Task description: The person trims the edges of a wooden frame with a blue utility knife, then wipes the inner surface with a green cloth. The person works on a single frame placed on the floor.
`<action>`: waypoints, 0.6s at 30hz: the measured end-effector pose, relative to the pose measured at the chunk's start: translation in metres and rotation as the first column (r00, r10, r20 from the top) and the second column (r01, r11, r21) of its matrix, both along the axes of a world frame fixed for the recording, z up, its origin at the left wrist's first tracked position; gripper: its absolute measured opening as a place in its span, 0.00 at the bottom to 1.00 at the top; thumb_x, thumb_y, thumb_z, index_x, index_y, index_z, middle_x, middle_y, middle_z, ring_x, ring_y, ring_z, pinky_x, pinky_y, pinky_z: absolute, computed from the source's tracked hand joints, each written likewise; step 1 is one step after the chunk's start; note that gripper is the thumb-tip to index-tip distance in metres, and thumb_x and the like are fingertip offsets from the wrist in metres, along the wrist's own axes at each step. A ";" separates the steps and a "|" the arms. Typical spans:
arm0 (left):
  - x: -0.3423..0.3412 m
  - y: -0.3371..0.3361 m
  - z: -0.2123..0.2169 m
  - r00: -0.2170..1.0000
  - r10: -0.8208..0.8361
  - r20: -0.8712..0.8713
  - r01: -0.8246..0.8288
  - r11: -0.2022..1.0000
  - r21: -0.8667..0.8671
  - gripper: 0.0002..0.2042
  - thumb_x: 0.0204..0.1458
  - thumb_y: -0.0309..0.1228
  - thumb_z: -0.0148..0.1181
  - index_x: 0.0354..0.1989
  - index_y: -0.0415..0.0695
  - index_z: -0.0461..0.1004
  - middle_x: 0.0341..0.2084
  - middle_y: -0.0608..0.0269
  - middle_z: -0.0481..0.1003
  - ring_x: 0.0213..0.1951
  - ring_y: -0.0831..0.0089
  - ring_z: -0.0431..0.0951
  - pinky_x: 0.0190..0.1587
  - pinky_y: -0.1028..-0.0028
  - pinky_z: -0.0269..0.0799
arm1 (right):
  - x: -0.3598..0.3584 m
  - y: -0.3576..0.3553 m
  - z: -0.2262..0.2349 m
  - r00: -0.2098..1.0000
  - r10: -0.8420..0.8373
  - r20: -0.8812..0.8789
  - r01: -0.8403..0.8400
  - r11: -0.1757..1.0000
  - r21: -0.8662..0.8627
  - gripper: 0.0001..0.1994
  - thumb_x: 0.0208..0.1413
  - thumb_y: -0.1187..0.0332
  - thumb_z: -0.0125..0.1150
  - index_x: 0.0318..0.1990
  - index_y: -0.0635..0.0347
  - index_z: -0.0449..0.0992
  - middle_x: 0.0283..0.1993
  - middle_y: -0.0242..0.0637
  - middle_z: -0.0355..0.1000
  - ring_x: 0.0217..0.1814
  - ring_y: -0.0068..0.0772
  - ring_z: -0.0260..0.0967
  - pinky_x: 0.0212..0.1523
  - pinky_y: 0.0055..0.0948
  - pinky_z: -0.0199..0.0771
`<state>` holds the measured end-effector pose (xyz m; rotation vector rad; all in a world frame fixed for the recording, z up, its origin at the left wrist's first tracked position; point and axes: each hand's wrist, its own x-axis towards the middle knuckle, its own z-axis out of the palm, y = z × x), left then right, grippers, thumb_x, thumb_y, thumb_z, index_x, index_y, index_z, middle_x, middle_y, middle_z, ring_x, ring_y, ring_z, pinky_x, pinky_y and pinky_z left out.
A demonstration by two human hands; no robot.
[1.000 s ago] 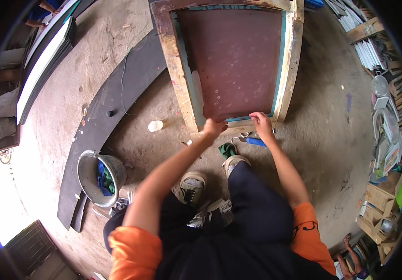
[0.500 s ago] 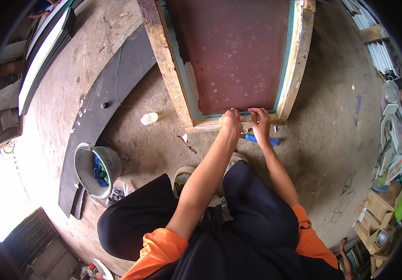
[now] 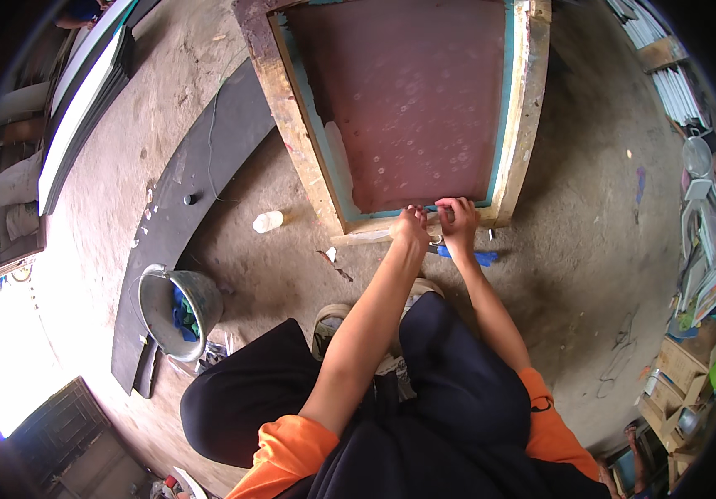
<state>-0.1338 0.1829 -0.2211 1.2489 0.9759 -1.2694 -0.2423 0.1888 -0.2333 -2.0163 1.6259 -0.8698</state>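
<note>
Holding blue rags [image 3: 182, 309]: metal bucket [image 3: 155, 301]

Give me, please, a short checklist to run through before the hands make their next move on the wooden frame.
1. Both hands on the near rail: left hand and right hand rest on the wooden frame: ok.
2. What the fingers pinch: cannot tell.
3. Frame flat on the floor: ok.
4. Reddish mesh whole: pale spots, no tear visible: ok.
5. Blue tool within reach, beside the right hand: ok.
6. Metal bucket upright, apart from the frame: ok.
</note>
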 end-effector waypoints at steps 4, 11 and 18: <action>0.012 -0.006 0.002 0.993 -0.034 -0.112 0.026 0.997 -0.074 0.02 0.56 0.25 0.49 0.34 0.41 0.65 0.23 0.64 0.71 0.23 0.81 0.72 0.21 0.87 0.74 | -0.001 0.005 0.000 0.991 0.035 -0.129 -0.031 0.999 0.032 0.08 0.43 0.60 0.64 0.30 0.46 0.73 0.33 0.26 0.64 0.42 0.32 0.61 0.43 0.37 0.54; 0.012 -0.022 0.016 0.995 -0.059 0.080 0.045 0.987 0.156 0.03 0.53 0.24 0.54 0.30 0.37 0.69 0.20 0.63 0.72 0.20 0.79 0.72 0.19 0.84 0.72 | 0.000 0.005 -0.002 0.975 0.062 -0.213 -0.061 0.998 0.014 0.11 0.40 0.58 0.66 0.29 0.44 0.71 0.35 0.28 0.59 0.43 0.33 0.59 0.42 0.38 0.53; 0.001 -0.016 0.015 0.841 -0.418 0.343 0.288 0.883 0.370 0.04 0.51 0.24 0.57 0.28 0.36 0.72 0.20 0.62 0.73 0.19 0.76 0.73 0.19 0.81 0.72 | -0.001 0.004 -0.001 0.967 0.071 -0.244 -0.062 0.997 0.044 0.14 0.41 0.51 0.64 0.31 0.45 0.70 0.37 0.29 0.58 0.45 0.33 0.57 0.42 0.40 0.52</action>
